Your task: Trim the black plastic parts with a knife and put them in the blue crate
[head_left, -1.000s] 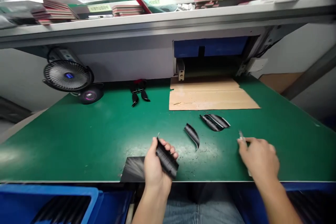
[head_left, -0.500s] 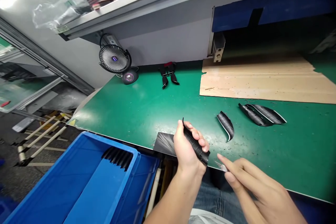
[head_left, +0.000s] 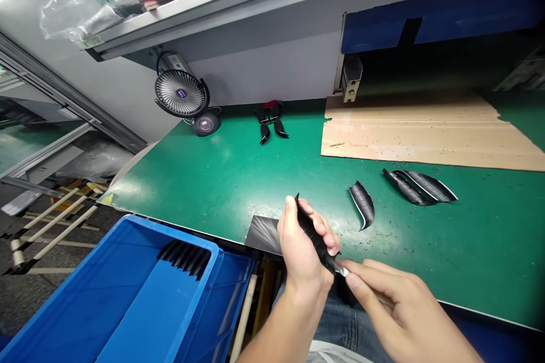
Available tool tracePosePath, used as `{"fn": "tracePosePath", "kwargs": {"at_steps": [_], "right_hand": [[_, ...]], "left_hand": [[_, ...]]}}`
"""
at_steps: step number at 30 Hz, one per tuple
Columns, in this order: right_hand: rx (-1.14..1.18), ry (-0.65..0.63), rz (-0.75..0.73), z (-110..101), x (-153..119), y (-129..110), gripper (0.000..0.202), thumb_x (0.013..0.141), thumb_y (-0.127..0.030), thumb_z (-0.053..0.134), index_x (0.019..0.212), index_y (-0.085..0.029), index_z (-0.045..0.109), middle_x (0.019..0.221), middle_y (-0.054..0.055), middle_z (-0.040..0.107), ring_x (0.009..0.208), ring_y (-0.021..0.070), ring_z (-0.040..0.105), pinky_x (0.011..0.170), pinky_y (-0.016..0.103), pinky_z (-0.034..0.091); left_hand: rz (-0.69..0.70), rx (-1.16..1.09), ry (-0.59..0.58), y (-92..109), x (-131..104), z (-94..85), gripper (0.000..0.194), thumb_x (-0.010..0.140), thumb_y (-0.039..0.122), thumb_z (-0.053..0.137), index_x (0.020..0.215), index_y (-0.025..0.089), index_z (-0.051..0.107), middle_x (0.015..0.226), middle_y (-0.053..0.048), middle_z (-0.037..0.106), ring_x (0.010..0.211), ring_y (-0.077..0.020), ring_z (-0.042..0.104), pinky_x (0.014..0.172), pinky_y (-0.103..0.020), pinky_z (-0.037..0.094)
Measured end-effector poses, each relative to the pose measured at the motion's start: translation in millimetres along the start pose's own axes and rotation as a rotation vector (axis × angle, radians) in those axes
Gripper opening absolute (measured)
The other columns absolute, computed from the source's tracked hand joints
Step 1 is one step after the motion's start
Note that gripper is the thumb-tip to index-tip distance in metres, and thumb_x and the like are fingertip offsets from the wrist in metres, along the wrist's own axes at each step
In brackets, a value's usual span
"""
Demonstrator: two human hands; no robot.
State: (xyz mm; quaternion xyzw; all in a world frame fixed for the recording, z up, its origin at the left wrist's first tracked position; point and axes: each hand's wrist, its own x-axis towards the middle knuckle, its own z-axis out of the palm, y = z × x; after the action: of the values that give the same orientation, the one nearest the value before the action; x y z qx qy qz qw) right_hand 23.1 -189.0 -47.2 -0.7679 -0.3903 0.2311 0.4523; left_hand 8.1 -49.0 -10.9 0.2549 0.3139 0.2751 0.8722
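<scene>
1. So the black piece [head_left: 315, 235] was up off the worktop [head_left: 221, 176], near its front edge, lying across the left grip [head_left: 300, 244], which was wrapped round it, thumb one side, fingers the other.
2. Its long axis ran slantwise: far tip up and left, near end down and right, pointing at the right grip [head_left: 392, 300].
3. That one was pinching a small tool [head_left: 342, 271], tip right at the piece's near end. Couldn't tell if they actually touched. Left was obviously the nearer hand, right just beyond that end.
4. Just beside the left wrist, a dark sheet [head_left: 263, 233] lay at the edge.
5. Further out, a loose curved part [head_left: 363, 205], then two more [head_left: 404, 184] side by side, with cardboard [head_left: 426, 139] behind.
6. Off left, a blue bin [head_left: 85, 289] had a row of black parts [head_left: 183, 258] in it.
</scene>
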Motion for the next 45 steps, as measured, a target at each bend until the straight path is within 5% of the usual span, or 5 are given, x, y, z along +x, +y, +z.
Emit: {"fn": "tracePosePath", "kwargs": {"at_steps": [22,27,32,37,45], "right_hand": [[-0.789,0.486,-0.306,17,-6,2,0.027,0.092,-0.024,0.050,0.116,-0.017,0.060,0.074,0.002,0.064,0.057,0.0165,0.057,0.054,0.029,0.039],[-0.280,0.599,-0.180,20,-1,8,0.029,0.085,-0.032,0.065,0.112,-0.021,0.061,0.079,0.002,0.066,0.061,0.0164,0.061,0.057,0.025,0.048],[0.187,0.377,0.175,32,18,9,0.032,0.088,-0.047,0.056,0.084,-0.017,0.067,0.060,0.000,0.059,0.048,0.0142,0.053,0.040,0.021,0.040],[-0.242,0.459,0.081,25,8,27,0.034,0.095,-0.044,0.043,0.084,-0.023,0.068,0.078,0.001,0.068,0.062,0.0157,0.061,0.057,0.022,0.046],[-0.717,0.551,0.221,-3,48,72,0.034,0.085,-0.054,0.053,0.080,-0.024,0.067,0.076,0.005,0.066,0.051,0.0220,0.057,0.040,0.028,0.028]], "left_hand": [[-0.014,-0.017,0.111,3,4,-0.3,0.027,0.091,0.042,0.044,0.075,0.021,0.046,0.050,0.005,0.041,0.037,-0.0087,0.037,0.034,-0.018,0.031],[-0.026,-0.006,0.126,0,6,-1.8,0.024,0.090,0.040,0.046,0.078,0.020,0.048,0.055,0.004,0.045,0.041,-0.0089,0.041,0.037,-0.019,0.036],[-0.004,0.158,-0.060,-12,-2,-3.0,0.030,0.089,0.048,0.047,0.084,0.019,0.051,0.054,0.004,0.047,0.043,-0.0100,0.047,0.045,-0.021,0.043],[0.155,0.529,-0.087,-8,46,-18.0,0.031,0.087,0.050,0.047,0.097,0.022,0.046,0.058,0.005,0.051,0.041,-0.0122,0.047,0.045,-0.026,0.044],[0.367,0.866,-0.114,-3,133,-22.2,0.014,0.080,0.022,0.058,0.067,0.017,0.057,0.069,-0.005,0.060,0.074,-0.0201,0.057,0.080,-0.032,0.042]]}}
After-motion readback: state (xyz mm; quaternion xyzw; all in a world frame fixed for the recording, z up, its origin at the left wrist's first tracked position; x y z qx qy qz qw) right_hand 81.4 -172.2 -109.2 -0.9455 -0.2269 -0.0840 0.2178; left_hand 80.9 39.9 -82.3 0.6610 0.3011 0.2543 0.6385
